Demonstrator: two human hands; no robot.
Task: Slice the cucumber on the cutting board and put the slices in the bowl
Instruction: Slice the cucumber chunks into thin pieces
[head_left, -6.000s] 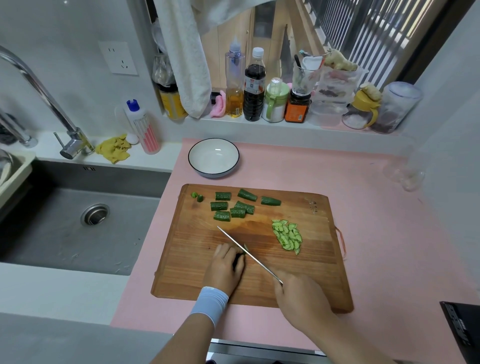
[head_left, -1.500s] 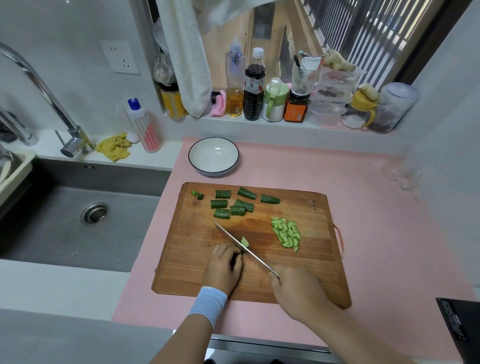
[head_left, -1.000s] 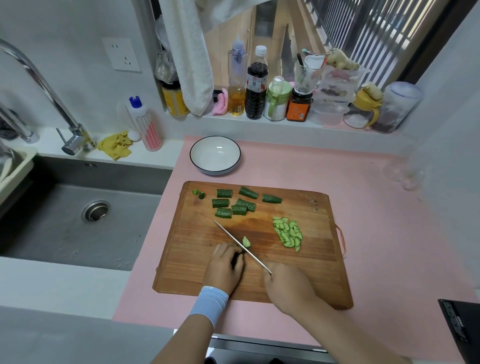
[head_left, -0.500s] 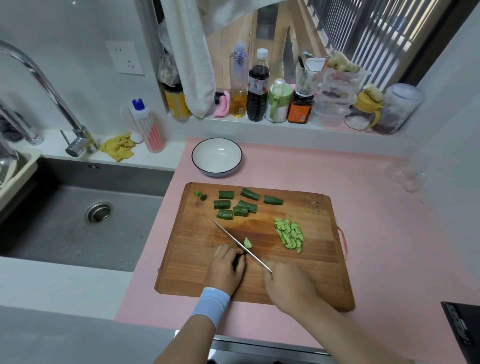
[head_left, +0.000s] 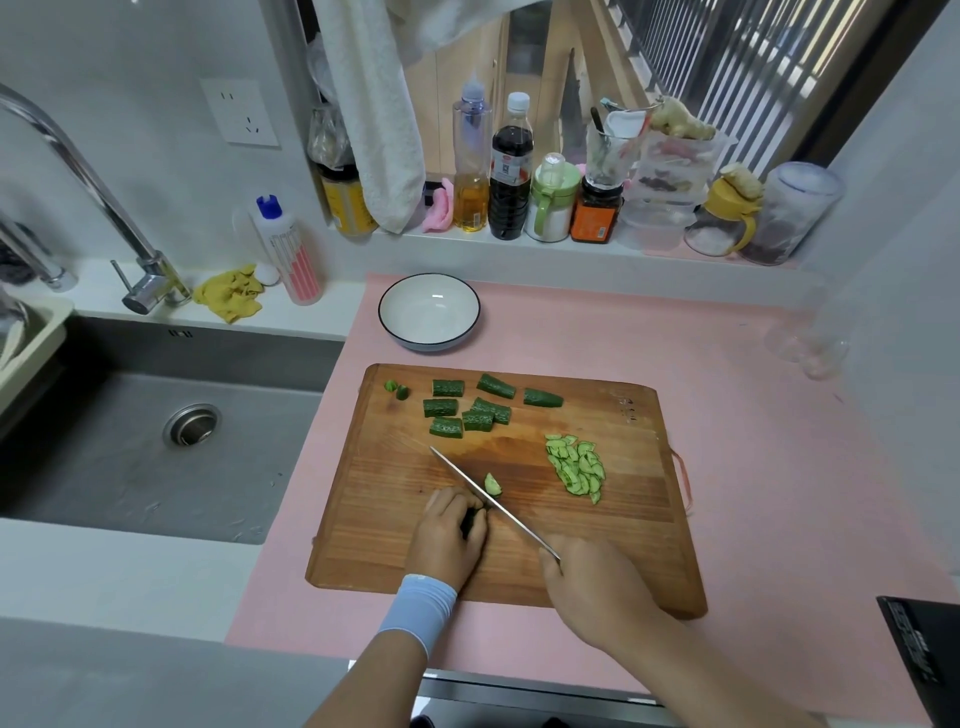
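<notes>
Pink counter, cutting board in the middle, bowl just above it. Left hand curls its fingers over a cucumber piece: keep fingertips tucked back. Knife rests against it, gripped by the right hand. Cut thin, straight down.

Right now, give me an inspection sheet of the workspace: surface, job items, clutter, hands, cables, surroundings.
Surface: pink counter mat under a wooden cutting board.
Job's things: dark green cucumber chunks at the board's far edge; pile of pale thin slices right of the steel knife; white dark-rimmed bowl, nothing in it.
Clutter: bottles and jars on the sill; yellow cloth by the tap.
Hands: left hand holds a cucumber piece; right hand grips the knife.
Cables: nothing seen.
Surroundings: steel sink at left.
</notes>
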